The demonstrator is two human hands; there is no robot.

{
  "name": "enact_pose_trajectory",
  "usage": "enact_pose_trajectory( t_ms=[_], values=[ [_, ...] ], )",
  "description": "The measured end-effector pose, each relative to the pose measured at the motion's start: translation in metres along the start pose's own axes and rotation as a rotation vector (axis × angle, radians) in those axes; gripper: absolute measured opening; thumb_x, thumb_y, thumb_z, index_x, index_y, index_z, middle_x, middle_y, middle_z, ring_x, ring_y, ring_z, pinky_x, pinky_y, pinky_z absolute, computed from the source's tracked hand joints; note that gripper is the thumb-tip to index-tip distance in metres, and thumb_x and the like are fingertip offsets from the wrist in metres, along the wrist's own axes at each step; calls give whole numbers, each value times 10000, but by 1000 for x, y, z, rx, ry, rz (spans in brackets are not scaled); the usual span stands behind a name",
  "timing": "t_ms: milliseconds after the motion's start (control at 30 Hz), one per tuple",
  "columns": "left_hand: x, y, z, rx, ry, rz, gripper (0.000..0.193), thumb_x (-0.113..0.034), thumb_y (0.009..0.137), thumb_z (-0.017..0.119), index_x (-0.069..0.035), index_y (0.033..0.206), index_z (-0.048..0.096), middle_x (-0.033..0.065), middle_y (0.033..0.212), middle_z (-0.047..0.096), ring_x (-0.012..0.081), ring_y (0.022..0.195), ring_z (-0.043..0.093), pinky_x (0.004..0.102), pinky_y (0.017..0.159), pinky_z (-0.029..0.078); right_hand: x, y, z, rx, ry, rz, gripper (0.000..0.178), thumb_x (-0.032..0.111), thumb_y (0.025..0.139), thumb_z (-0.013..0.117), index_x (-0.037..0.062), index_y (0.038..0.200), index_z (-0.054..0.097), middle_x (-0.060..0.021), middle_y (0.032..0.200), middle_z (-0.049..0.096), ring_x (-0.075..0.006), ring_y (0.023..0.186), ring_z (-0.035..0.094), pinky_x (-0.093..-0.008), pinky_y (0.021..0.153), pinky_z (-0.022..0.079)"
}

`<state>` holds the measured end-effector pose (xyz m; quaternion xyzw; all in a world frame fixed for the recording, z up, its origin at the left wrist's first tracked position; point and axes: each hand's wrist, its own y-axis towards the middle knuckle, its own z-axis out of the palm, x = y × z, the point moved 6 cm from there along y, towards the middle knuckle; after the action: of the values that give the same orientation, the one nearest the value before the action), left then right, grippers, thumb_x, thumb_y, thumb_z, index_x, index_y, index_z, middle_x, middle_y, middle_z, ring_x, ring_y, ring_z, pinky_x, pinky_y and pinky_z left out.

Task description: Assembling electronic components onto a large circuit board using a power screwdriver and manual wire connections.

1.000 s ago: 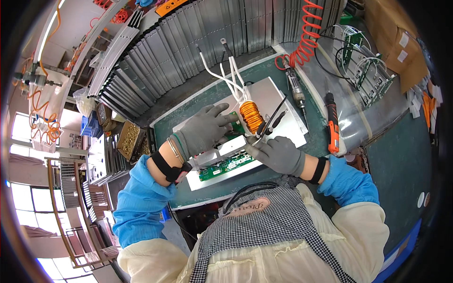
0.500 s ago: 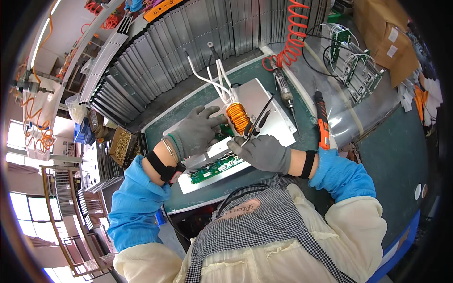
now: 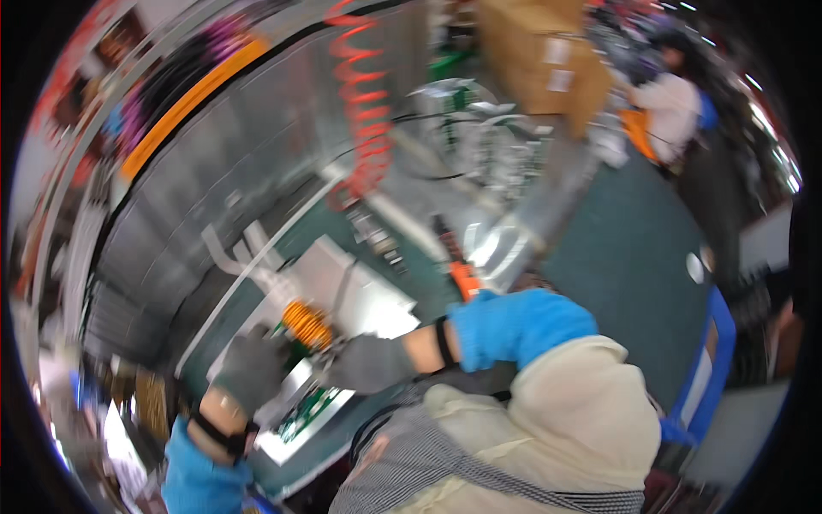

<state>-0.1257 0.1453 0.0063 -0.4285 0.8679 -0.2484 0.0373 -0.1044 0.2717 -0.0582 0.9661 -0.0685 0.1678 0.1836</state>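
The whole view is smeared by motion. My left hand (image 3: 253,370), in a grey glove, is beside the orange-wound coil (image 3: 306,325), over the near left part of a light metal panel (image 3: 364,295). Its fingers are too blurred to read. My right hand (image 3: 370,363), also gloved, is just right of and below the coil. Its fingertips are closed by a small dark thing that I cannot make out. Thick white cables (image 3: 257,257) rise from behind the coil. A green circuit board (image 3: 304,417) lies on the panel's near side, below both hands.
An air tool (image 3: 375,234) hangs from or lies by a red coiled hose (image 3: 361,111). An orange-black power screwdriver (image 3: 460,265) lies right of it. Grey metal sheets (image 3: 205,171) stand behind. Wired boards (image 3: 488,141), a cardboard box (image 3: 535,60) and another person (image 3: 672,116) are farther right.
The view has swung to the right, so the bench, coil and both hands sit farther left and lower. Another person has come into view. Both hands stay beside the coil.
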Motion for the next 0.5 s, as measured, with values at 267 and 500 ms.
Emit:
enact_pose_trajectory(
  t_ms=[267, 500],
  values=[
    [3, 21, 9, 206, 138, -25, 250, -206, 780, 561, -183, 988, 697, -8, 1042, 604, 257, 1041, 536, 361, 796, 496, 3, -22, -5, -76, -107, 4, 499, 135, 881, 433, 13, 1362, 377, -104, 967, 612, -262, 664, 624, -377, 545, 510],
    [-6, -23, -51, -332, -119, 88, 420, -224, 700, 700, -125, 1104, 646, 124, 1265, 520, 380, 1206, 438, 499, 949, 397, -39, -74, -85, -373, 55, 150, 257, 195, 826, 545, 102, 1065, 570, -90, 832, 624, -310, 732, 627, -404, 606, 512]
  ],
)
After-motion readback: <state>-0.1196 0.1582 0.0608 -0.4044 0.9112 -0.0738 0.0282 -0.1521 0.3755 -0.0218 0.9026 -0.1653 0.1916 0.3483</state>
